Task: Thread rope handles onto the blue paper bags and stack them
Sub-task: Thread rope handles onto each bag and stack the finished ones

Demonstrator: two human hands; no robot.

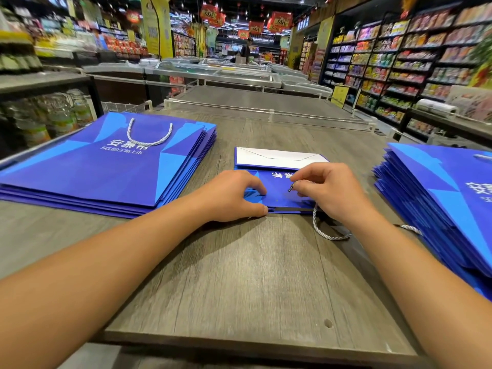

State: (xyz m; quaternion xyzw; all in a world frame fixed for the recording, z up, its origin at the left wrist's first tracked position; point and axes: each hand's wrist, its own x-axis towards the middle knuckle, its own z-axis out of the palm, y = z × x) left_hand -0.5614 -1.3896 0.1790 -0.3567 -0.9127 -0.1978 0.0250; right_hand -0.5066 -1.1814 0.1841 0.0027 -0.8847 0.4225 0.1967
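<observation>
Grey wood table; stacks of blue bags left and right of the hands. Flat blue bag between both hands. Left hand grips its near corner, fingers curled. Right hand pinches the rope handle by its tip, apparently metal, above the bag; rope trails below the wrist.
</observation>
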